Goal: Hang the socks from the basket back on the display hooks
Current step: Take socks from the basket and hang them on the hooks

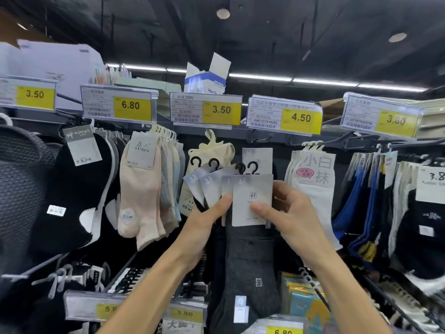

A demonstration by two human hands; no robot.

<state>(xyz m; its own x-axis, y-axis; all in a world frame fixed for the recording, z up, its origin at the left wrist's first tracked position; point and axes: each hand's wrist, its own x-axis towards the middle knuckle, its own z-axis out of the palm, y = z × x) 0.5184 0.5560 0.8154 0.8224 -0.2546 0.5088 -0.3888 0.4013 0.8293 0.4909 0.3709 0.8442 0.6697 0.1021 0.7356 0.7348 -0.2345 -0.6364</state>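
You are facing a shop wall of hanging socks with both arms raised. Between your hands you hold a fanned bundle of sock packs (250, 259), with dark grey socks hanging down from pale grey cards. The bundle sits at the centre of the display, just below the price tags and in front of the hanging stock.

Your left hand (212, 215) pinches the left side of the fan, thumb pressed on the front of the cards and fingers hidden behind them. Your right hand (297, 213) grips the front card (252, 198), thumb flat across its face and fingers curled round its right edge.

Four black hooks (253, 167) stick up from the tops of the cards, below the dark rail (277, 137); none touches it.

Above the bundle, yellow price tags read 3.50 (221, 109) and 4.50 (301, 118), with a 6.80 tag (130, 106) further left. Pale pink socks (142, 196) hang to the left of your hands, and white socks (313, 186) to the right. Cream socks (214, 150) hang just behind the fan.
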